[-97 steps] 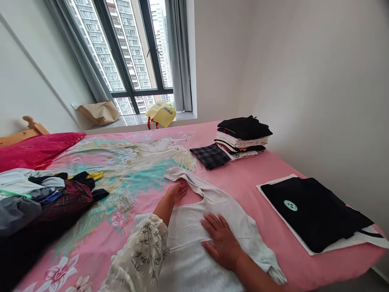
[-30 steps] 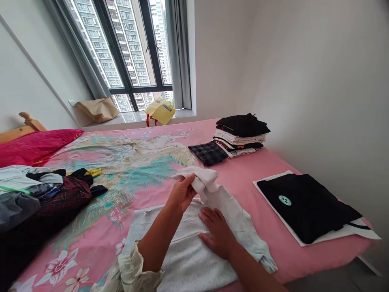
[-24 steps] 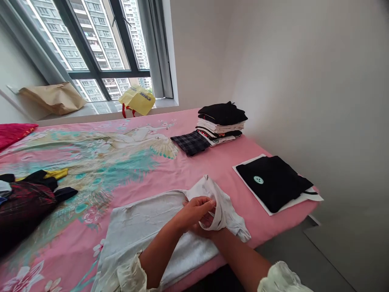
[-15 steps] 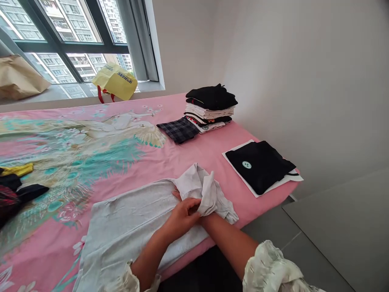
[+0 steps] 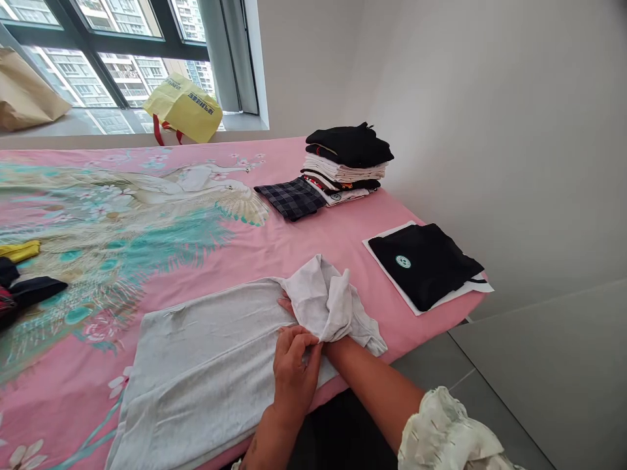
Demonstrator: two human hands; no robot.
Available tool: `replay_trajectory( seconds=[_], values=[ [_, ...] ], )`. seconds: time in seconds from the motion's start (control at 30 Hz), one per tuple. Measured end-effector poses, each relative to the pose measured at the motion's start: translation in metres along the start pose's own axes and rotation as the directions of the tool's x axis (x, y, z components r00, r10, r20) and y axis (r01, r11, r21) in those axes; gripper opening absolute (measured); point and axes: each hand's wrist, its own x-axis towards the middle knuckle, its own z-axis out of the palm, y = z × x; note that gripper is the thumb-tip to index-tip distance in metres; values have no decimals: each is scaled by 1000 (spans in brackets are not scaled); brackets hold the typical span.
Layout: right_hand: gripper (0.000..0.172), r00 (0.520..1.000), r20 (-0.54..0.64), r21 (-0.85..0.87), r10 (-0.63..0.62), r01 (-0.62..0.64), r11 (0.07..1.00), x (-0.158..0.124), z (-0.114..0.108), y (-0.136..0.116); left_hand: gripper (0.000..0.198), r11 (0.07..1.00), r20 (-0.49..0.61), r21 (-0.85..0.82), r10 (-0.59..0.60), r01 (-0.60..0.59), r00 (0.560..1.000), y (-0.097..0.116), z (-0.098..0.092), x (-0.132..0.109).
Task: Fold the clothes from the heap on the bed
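A light grey garment (image 5: 206, 359) lies spread along the near edge of the bed, its right end bunched up in folds. My left hand (image 5: 296, 369) pinches the rim of those folds between thumb and fingers. Beneath the bunched cloth reaches my right hand (image 5: 287, 305); the cloth hides its palm, and only a few stretched fingers come out on the left, lying on the garment.
A pink bedspread (image 5: 206, 274) with a peacock pattern covers the bed. Folded clothes (image 5: 347, 166) are stacked at the back, beside plaid cloth (image 5: 291, 198). A folded black garment (image 5: 424, 264) lies right, dark clothes (image 5: 34, 287) left. A yellow bag (image 5: 186, 111) sits by the window.
My left hand has turned more upright and its fingers have closed on the rim of the bunched cloth. My right hand stays under the folds. The view has tilted slightly down.
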Motion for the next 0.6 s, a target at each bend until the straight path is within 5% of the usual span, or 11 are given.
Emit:
replay_trajectory(
  seconds=[0.13, 0.3, 0.6],
  values=[
    [53, 998, 31, -100, -57, 60, 993, -8, -12, -11, 16, 994, -72, 30, 107, -105, 992, 1, 6, 1],
    [64, 983, 91, -197, -158, 173, 965, -15, -18, -11, 15, 996, -78, 24, 85, -84, 993, 2, 9, 1],
    [69, 970, 59, -268, -234, 241, 933, -16, -3, 12, 18, 995, 145, 98, -43, 29, 989, 6, 8, 7]
  ],
)
